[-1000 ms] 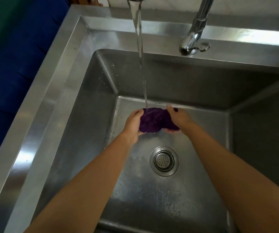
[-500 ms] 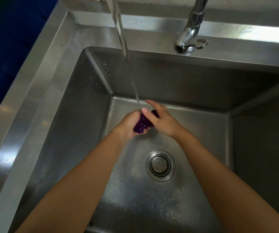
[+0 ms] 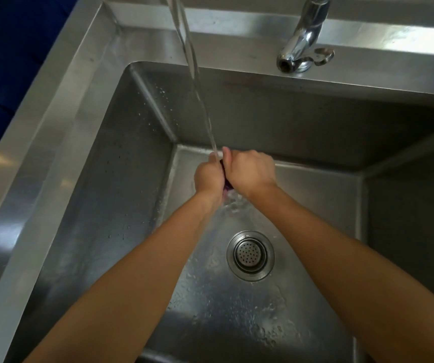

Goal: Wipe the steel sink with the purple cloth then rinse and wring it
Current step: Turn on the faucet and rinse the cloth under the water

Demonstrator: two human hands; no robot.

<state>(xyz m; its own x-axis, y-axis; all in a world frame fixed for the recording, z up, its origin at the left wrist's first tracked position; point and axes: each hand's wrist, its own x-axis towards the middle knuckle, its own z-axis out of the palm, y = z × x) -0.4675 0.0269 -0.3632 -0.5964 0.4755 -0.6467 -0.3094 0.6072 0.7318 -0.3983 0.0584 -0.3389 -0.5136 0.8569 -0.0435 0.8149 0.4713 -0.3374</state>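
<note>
Far left: a dark blue surface [image 3: 9, 64] is bordering the steel sink [image 3: 38, 158] along its broad left rim. The sink's left inner wall is carrying scattered droplets.

Left of centre: a stream of water [image 3: 197, 85] is entering at the top edge of the view and slanting down to the right. It is landing where the two hands meet, at their far knuckles. Its spout is lying outside the view.

Centre: the left hand [image 3: 209, 176] is making a fist, fingers curled round the purple cloth [image 3: 227, 185]. The right hand [image 3: 250, 170] is pressing against it, back of the hand up, fingers likewise curled round the cloth. Both hands are gripping the same bunched cloth over the far part of the sink floor, near the back wall. The cloth is sitting almost wholly inside the two fists. Only a thin dark purple sliver is showing in the seam between them, toward the wrists. Water is spilling from under the hands and splashing onto the floor just below the wrists.

Right of and nearer than the hands: the round drain strainer [image 3: 250, 255] is sitting in the floor between the two forearms, apart from the hands. A wet film and beads are covering the floor around it.

Upper right: a chrome tap [image 3: 302, 48] is standing on the back ledge, its open end pointing toward the basin.
</note>
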